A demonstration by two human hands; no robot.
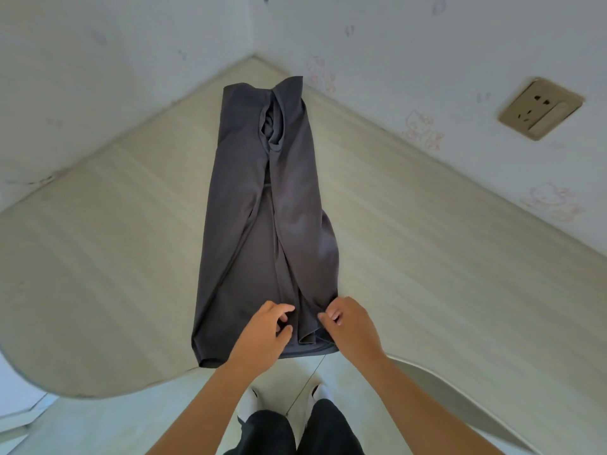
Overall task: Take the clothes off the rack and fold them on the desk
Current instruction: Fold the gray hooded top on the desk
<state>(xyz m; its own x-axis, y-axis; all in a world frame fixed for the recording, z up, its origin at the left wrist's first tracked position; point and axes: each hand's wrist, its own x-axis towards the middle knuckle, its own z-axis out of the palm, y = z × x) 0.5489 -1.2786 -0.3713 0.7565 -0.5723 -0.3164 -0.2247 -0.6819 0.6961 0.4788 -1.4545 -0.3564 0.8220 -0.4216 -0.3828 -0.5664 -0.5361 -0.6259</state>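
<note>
- Both hands worked the shirt's [262,224] near hem: left hand [266,330] had its fingers curled, pinching a fold; right hand [353,326] pinched the hem's right corner.
- Surface [427,257], pale wood-grain, ran back into a corner.
- Shirt, dark grey, lay on it folded into a long strip, collar at the far end.
- Socket [540,108] sat on the right wall [427,44].

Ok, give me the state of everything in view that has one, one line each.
dark grey shirt: flat on the desk, sides folded in to a long narrow strip, collar at the far end.
left hand: fingers curled on the shirt's near end; grip unclear.
right hand: pinches the shirt's right edge near the hem.
desk: bears the shirt.
wall socket: nothing plugged in.
</note>
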